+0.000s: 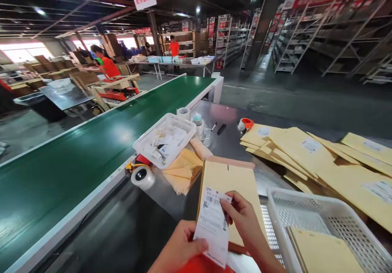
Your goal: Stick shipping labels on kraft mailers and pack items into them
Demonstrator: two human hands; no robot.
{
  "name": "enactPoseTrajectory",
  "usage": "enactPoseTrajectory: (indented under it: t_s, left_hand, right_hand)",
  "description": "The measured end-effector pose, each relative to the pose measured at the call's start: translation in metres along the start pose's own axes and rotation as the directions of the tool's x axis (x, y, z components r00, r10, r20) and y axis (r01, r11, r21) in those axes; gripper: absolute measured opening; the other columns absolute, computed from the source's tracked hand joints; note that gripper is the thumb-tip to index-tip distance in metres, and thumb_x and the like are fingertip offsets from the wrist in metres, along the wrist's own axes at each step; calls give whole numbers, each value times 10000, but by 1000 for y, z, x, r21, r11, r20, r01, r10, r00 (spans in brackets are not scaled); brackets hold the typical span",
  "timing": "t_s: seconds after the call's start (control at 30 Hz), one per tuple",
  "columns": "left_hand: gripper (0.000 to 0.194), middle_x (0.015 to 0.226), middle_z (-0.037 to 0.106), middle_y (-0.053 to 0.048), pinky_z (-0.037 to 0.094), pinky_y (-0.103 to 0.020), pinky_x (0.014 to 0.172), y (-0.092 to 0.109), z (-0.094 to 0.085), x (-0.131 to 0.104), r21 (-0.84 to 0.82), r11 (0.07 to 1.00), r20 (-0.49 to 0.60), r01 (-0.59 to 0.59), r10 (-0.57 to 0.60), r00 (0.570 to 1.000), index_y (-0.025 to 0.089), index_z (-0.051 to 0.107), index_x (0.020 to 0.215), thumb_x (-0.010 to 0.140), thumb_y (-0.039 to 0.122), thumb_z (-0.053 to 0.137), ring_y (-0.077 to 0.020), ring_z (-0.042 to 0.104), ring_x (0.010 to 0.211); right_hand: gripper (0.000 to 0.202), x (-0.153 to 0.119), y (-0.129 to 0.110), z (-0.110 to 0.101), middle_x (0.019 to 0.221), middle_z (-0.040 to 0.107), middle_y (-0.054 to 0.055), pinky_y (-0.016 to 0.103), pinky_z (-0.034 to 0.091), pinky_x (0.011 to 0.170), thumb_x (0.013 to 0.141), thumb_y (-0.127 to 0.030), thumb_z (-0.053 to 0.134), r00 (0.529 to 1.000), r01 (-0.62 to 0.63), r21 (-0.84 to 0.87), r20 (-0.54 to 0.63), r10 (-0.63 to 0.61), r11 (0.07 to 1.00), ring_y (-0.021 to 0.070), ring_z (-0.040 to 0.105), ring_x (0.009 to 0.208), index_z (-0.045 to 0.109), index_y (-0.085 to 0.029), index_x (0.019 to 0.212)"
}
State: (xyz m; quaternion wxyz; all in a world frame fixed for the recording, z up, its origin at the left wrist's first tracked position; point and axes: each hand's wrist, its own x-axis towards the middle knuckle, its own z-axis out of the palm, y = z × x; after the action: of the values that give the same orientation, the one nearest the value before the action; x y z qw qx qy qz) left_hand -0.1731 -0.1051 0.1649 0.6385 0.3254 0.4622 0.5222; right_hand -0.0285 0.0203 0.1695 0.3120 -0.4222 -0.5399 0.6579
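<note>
Centrally low, printed slip [212, 224]: bottom centre of the frame, in front of the yellow envelope stack [243, 183], text and barcodes facing up.
Left hand [191, 244]: closed on the slip's lower left, thumb on the printed face.
Right hand [241, 211]: fingers pinched together on its upper right edge.
White basket [141, 152]: centre of the frame, beside the green conveyor [122, 130], holding small papers and packets.
Clear tape roll [143, 177]: just below that basket.
Labelled envelopes [294, 146]: spread at right.
White crate [321, 195]: lower right, more yellow envelopes inside.
People: two, red tops, upper left and upper centre.
</note>
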Motion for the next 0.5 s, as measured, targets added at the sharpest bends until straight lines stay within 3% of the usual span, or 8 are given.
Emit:
enactPoseTrajectory:
  t_s: [0.1,0.2,0.27,0.33,0.37,0.43,0.5]
  left_hand:
    - [471,798,767,-87,546,-382,765,8,7,-6,19,995,79,99,-100,992,145,803,912,688,559,791,-268,709,752]
    - [482,817,774,-94,545,-400,810,8,10,-7,69,996,89,64,-70,994,150,808,916,693,577,779,-292,715,807]
    - [456,797,770,-87,534,-365,803,4,10,-7,97,995,29,14,-17,999,153,809,891,719,573,761,-275,706,808]
    - [445,772,760,-84,526,-337,770,1,10,-6,92,996,-28,11,-9,1000,145,802,894,745,561,743,-249,692,772]
    - [449,770,754,-84,522,-328,756,0,11,-6,93,996,-49,19,-14,999,139,796,903,752,558,738,-238,682,758]
    - [457,760,742,-81,512,-312,728,1,12,-7,111,993,-56,47,-41,998,128,785,900,763,560,725,-222,661,740]
    - [461,758,733,-75,502,-299,708,4,15,-8,139,988,-26,63,-60,998,126,774,876,778,572,703,-212,647,738]
  right_hand:
    - [438,5,16,-6,517,471,-77,242,319,425,650,-606,741,994,-100,61,-42,102,993,95,405,439,568,-210,719]
    - [422,7,34,-9,539,495,-66,252,357,438,628,-581,738,980,-182,125,-63,191,975,108,439,460,556,-212,721]
    - [410,3,38,-13,639,602,-9,302,462,515,655,-578,709,977,-87,43,-191,93,995,168,559,569,587,-212,795]
    - [413,-8,36,-18,936,712,92,409,553,739,738,-543,659,937,117,-182,-305,-169,976,264,662,875,629,-212,984]
    - [421,-16,32,-21,1117,703,122,464,535,883,783,-503,638,910,234,-306,-265,-319,923,296,643,1051,628,-224,1097]
    - [477,-35,21,-25,1341,629,112,531,403,1092,832,-419,641,868,449,-450,14,-496,772,312,553,1259,584,-270,1282]
    - [494,-51,11,-24,1321,656,81,506,359,1137,841,-382,666,829,560,-434,295,-476,706,293,577,1243,582,-306,1322]
